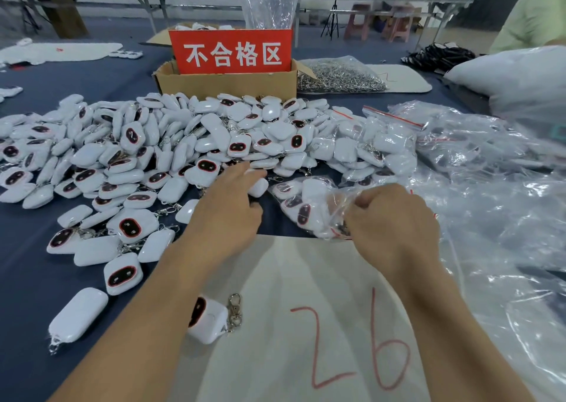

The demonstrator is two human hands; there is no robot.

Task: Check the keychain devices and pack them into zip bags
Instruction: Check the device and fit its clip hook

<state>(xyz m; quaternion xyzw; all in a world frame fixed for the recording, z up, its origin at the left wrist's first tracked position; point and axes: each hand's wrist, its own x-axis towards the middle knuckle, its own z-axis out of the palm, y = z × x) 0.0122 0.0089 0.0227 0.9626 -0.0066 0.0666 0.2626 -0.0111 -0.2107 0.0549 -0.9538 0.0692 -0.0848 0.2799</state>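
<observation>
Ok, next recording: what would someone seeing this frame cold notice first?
The great heap of white keychain devices spread over the left and middle of the blue table comes first. Behind it a red sign with white characters stands in a cardboard box. Nearest the camera lies a white sheet marked 26 in red, with a part-filled zip bag at its far edge.
</observation>
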